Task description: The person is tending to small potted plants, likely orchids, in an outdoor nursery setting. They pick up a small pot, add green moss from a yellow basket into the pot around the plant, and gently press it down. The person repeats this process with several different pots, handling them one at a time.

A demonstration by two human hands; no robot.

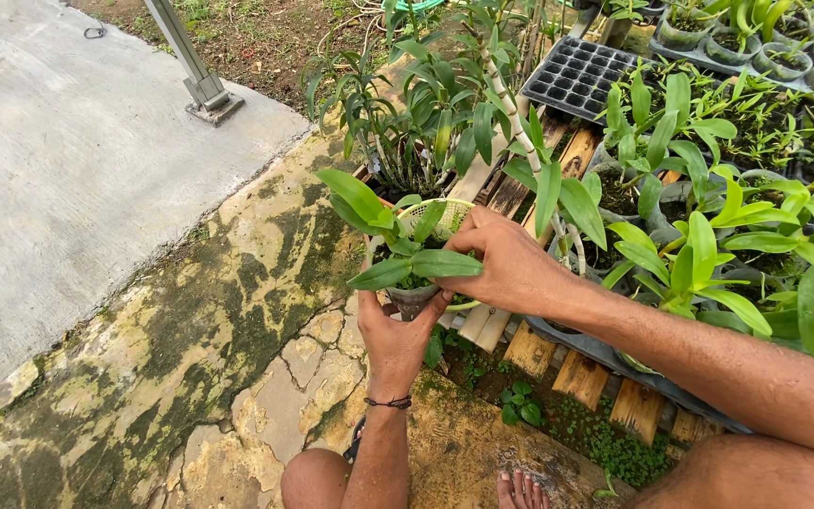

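Both hands (454, 302) cup the small potted plant (407, 259) between them.

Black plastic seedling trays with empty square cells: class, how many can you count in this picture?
1. The black plastic seedling tray lies at the top centre, on the wooden slats behind the potted plants; leaves may hide others.

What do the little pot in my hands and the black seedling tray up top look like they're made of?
Pot: probably thin pale plastic, judging by its slotted mesh wall. Seedling tray: likely thin moulded black plastic, slightly glossy, with a grid of square cells.
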